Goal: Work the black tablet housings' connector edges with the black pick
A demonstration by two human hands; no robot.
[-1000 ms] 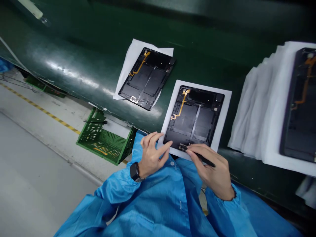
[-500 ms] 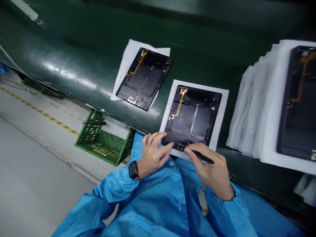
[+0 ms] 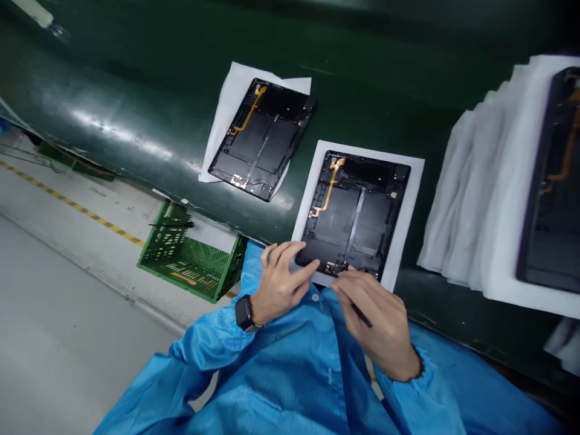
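An opened tablet (image 3: 353,211) with a dark interior, batteries and an orange flex cable lies on a white foam sheet (image 3: 410,199). My left hand (image 3: 281,281) rests at its lower left corner, fingers spread and fingertips touching the edge. My right hand (image 3: 376,314) is closed around a slim black pen-like tool (image 3: 361,315), close to a small circuit board (image 3: 335,268) at the tablet's lower edge. The fingers hide the tool's tip, and whether it touches the board I cannot tell.
A second opened tablet (image 3: 263,142) sits on white sheets further up the green table (image 3: 149,72). To the right stands a stack of white foam sheets (image 3: 471,199) with another tablet (image 3: 550,211) on top. Below the table edge is a green crate (image 3: 194,260).
My right hand has shifted down and slightly left, turning the black tool to a steeper angle. My left hand stays at the tablet's corner. The view has moved slightly.
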